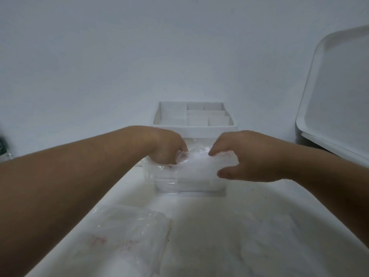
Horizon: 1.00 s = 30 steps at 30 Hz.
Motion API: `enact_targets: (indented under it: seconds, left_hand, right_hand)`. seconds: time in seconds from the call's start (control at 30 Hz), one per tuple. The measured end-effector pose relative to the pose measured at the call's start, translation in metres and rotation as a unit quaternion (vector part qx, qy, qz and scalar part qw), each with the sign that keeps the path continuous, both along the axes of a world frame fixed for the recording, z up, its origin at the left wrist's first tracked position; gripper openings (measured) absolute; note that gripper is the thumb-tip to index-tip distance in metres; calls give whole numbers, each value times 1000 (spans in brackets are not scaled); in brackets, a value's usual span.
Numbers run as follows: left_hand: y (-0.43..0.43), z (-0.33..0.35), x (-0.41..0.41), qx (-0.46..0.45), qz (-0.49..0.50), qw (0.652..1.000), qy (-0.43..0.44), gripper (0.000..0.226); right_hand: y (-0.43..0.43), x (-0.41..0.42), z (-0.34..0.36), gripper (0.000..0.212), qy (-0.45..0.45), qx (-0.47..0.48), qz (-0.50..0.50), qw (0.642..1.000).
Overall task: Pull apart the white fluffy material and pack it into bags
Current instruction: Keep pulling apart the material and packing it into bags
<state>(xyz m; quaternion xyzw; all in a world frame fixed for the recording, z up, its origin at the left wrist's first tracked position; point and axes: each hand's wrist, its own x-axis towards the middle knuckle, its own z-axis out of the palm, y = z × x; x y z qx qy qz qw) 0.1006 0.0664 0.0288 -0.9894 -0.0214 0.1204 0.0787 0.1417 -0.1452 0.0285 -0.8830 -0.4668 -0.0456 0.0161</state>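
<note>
A clear plastic box (191, 188) stands in the middle of the white table. Over it I hold a clear bag packed with white fluffy material (196, 163). My left hand (167, 146) grips the bag's left end, fingers curled down into the box. My right hand (245, 154) holds the right end between thumb and curled fingers. A flat clear bag with red print (127, 236) lies near the front left. A loose spread of white fluffy material (279, 242) covers the table at the front right.
A white divided organiser tray (194, 127) stands just behind the box against the wall. A white tray (337, 92) leans at the right. A dark object (4, 144) shows at the far left edge.
</note>
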Motion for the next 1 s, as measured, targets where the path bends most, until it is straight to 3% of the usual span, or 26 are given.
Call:
enact_targets:
  seconds: [0.07,0.2,0.33,0.43,0.5,0.63,0.7,0.8,1.0]
  left_hand:
    - [0,1,1,9,0,1000,6,55]
    - [-1,4,-2,0,-16,1000,-7,45]
    - [12,5,-4,-62,-31,997,-13,24]
    - [17,8,-7,-95,-27,995,-15,34]
    - [17,7,-6,-79,-28,996,-13,35]
    - [16,-3,-2,-33,-38,998,-47,42]
    - [16,-7,2,-22,-45,996,-74,43]
    - [19,-12,5,-3,-53,994,-100,35]
    - [22,-5,-3,-22,-65,993,-99,29]
  right_hand:
    - [2,-8,2,49,9,43,34,998]
    - [11,-12,-7,37,22,-31,31,999]
    - [13,-4,-13,42,19,-67,-10,998]
    - [13,-2,-11,49,19,-86,-15,996]
    - [9,-3,-6,51,38,-64,-10,997]
    - [4,-4,6,56,22,73,-16,997]
    - [7,-4,5,54,-5,36,-21,999]
    - [14,1,-4,72,19,-81,-43,996]
    - [25,9,-4,80,41,-135,-50,989]
